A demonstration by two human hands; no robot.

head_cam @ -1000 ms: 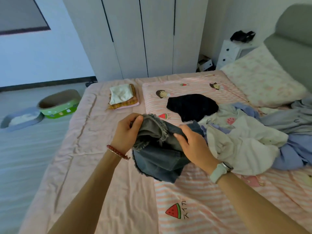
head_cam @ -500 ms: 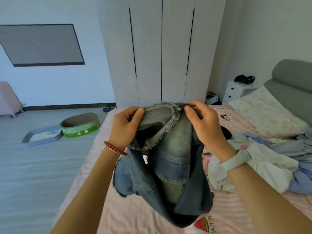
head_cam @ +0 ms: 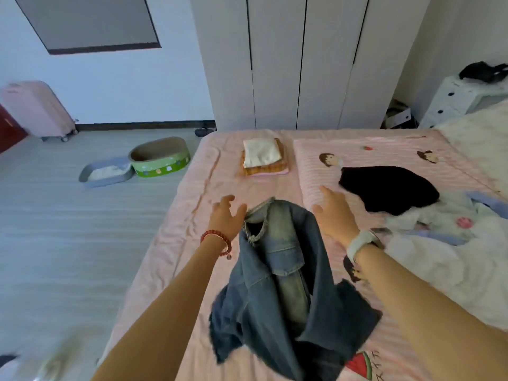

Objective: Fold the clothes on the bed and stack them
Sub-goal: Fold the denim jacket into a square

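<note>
Faded blue denim jacket with frayed hem (head_cam: 286, 292) lies bunched on the near part of the pink striped bed (head_cam: 192, 204) between both forearms; it looks heavy, stiff-ish yet floppy, best taken at the frayed collar or shoulders. Left hand (head_cam: 224, 218) and right hand (head_cam: 334, 213) hover at the collar, fingers spread, holding nothing. Farther off: black garment (head_cam: 390, 189) right, small folded stack, cream on plaid (head_cam: 264, 156); on the floor left, a green oval cardboard-lined bowl (head_cam: 159, 156), contents not visible.
</note>
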